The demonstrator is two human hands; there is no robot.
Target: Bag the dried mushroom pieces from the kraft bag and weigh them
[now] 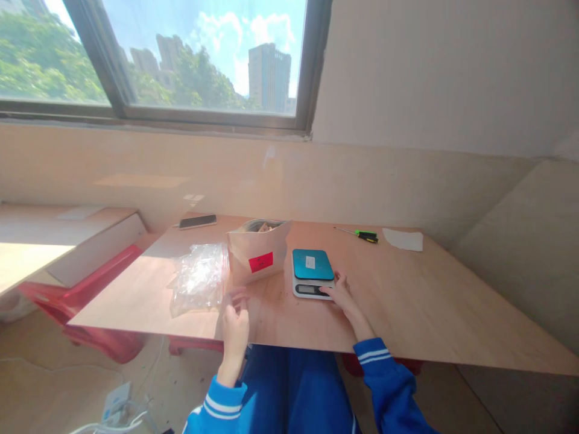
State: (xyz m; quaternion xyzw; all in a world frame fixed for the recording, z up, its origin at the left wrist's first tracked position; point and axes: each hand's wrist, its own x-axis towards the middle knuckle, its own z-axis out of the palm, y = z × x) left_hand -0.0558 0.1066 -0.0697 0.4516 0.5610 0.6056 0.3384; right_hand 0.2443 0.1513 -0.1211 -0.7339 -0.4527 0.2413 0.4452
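My right hand [340, 292] is at the right front corner of a small digital kitchen scale [313, 274] with a blue-green top plate. One finger touches its dark front panel, and the other fingers are spread along its right side. Nothing lies on the plate apart from a small white label. Close to the table's front edge, my left hand [236, 313] hovers with loosely bent fingers and holds nothing visible. Just beyond it stands an open paper pouch [257, 253] with a red label; light brown pieces show in its mouth. Clear plastic zip bags [199, 280] lie to its left.
A phone [198, 222] lies at the back left of the table [434, 307]. Screwdrivers [365, 235] and a white sheet of paper [402, 239] are at the back right. On the left are a red stool [97, 301], another table, and a power strip [116, 401] on the floor.
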